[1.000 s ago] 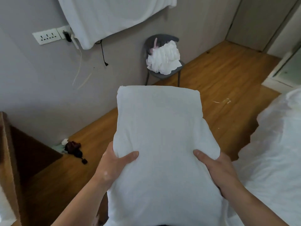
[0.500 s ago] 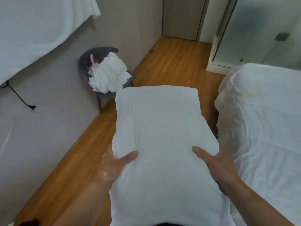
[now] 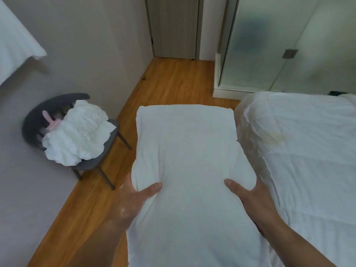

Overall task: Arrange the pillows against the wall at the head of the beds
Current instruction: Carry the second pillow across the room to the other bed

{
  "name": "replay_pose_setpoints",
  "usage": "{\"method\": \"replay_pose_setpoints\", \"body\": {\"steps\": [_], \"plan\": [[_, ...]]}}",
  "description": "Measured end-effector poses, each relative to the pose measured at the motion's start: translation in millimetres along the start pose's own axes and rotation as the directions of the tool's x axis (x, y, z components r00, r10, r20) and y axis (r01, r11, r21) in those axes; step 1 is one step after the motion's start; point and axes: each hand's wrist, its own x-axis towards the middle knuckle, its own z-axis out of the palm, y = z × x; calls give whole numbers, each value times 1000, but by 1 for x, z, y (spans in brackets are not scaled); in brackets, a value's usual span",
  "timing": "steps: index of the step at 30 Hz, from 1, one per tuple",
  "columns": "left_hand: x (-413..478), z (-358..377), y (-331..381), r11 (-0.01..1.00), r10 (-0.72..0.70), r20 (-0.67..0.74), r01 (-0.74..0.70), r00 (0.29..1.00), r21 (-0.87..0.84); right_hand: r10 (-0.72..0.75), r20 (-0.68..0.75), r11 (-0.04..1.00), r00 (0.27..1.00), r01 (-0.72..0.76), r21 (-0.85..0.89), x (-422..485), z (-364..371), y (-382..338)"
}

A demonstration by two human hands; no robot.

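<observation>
A white pillow (image 3: pixel 185 170) held lengthwise in front of the body, above the wooden floor (image 3: pixel 169 81) in the gap between a grey chair (image 3: pixel 92 162) and the bed (image 3: pixel 308 151) on the right; it is not yet set against any wall, and the head of the bed is not in view. Risks, as judged from this pose: the far end of the pillow projects unsupported and could droop or swing, brushing the bed's near corner, which it already lies just beside; the soft filling could creep out from under the thumbs, so that the pillow sags and slides toward the floor; a wide turn to the left could catch the chair and the heap of white linen (image 3: pixel 77 135) piled on it. Grip: the left hand (image 3: pixel 134 201) clasps the pillow's left edge, thumb pressed into the upper face and fingers hidden beneath; the right hand (image 3: pixel 250 199) mirrors it on the right edge, thumb dimpling the fabric; both hands are partly closed around the pillow's thickness, pinching it at about mid-length; neither touches anything else.
</observation>
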Motion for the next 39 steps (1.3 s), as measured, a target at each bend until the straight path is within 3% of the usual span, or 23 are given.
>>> {"method": "replay_pose_setpoints", "body": {"steps": [7,18,24,28,34,39], "plan": [[173,20,46,999,39,95,-36,995,-33,-24,-138,999,990,28,28,129,41,-45],[401,61,147,993,54,322,-84,945,81,11,-347,996,938,22,90,303,79,-122],[508,134,197,988,113,355,-144,928,62,44,-380,992,924,3,123,427,59,-132],[578,194,235,977,73,307,-131,949,171,62,-361,984,931,4,180,520,26,-163],[659,276,291,931,206,317,-286,926,228,81,-380,980,921,-4,198,621,-19,-198],[732,338,319,935,161,359,-258,919,244,122,-429,969,895,-14,245,694,-43,-214]]}}
